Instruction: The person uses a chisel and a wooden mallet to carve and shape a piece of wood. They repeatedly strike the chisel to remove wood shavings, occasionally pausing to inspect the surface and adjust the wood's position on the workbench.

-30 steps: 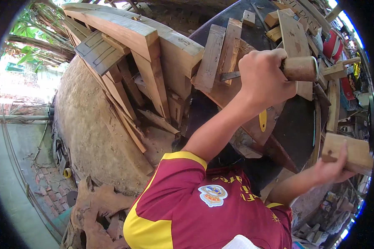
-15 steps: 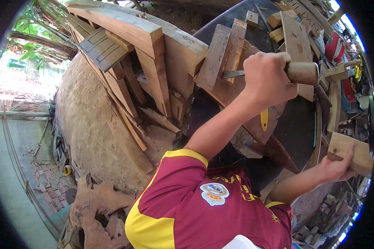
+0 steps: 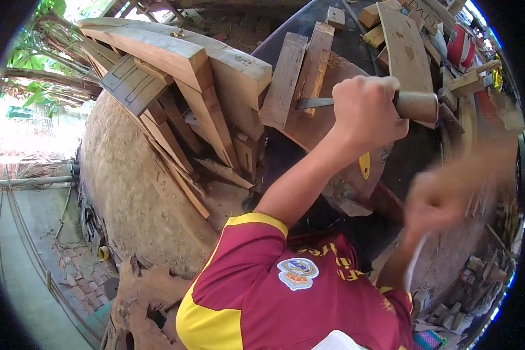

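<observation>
My left hand [image 3: 364, 108] is wrapped round a chisel [image 3: 419, 107], its thick handle with a metal-ringed end sticking out on the right. The chisel's flat blade points left, its tip at a chipped strip of wood [image 3: 318, 70]; I cannot tell whether it touches. That strip lies beside a grey weathered wooden piece [image 3: 287, 79] on a broader brown board [image 3: 347, 76]. My right hand [image 3: 431, 201], smeared by motion, grips a wooden block [image 3: 484, 166] below and right of the chisel's handle end.
Large timber beams [image 3: 216, 58] stand to the left of the work. A tool with a yellow handle [image 3: 364, 165] lies below my left wrist. Boards and offcuts [image 3: 405, 49] crowd the far right. A gnarled piece of wood [image 3: 151, 297] is at the lower left.
My right hand has swung left and up with the wooden block, toward the chisel's handle. The left hand keeps its hold on the chisel; the whole view has shifted slightly.
</observation>
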Demonstrator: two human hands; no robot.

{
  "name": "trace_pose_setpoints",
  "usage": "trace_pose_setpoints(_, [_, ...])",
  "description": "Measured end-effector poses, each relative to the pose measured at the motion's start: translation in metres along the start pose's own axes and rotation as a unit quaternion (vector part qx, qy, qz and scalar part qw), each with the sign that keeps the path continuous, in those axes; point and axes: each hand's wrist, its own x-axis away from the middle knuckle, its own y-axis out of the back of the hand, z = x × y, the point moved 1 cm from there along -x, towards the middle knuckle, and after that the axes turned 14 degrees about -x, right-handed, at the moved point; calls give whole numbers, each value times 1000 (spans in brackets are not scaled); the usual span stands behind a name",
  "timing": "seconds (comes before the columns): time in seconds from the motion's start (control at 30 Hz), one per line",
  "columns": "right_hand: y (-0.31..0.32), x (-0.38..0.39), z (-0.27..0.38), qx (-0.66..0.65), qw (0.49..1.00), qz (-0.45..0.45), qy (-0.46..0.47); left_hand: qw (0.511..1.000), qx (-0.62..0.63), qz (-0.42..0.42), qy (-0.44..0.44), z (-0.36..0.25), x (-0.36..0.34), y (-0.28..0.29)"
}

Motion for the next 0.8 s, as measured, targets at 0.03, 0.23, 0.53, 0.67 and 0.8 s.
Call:
trace_pose_setpoints(0.03, [16, 6, 2, -80, 884, -454, 84, 1000, -16, 6, 6, 3, 0, -3])
trace_pose_setpoints(0.23, [-81, -73, -25, -144, -111, -982, 54, 999, -29, 17, -15, 3, 6, 4])
trace_pose_setpoints(0.53, [-34, -94, -5, -107, 145, -983, 32, 999, -20, 16, -30, 4, 8, -3])
trace_pose_setpoints(0.67, [-68, -74, -1, -192, -93, -975, 63, 999, -18, 31, -35, 2, 4, 2])
trace_pose_setpoints(0.8, [-48, -80, 12, -265, -271, -900, 215, 998, -21, 31, -47, 1, 7, -2])
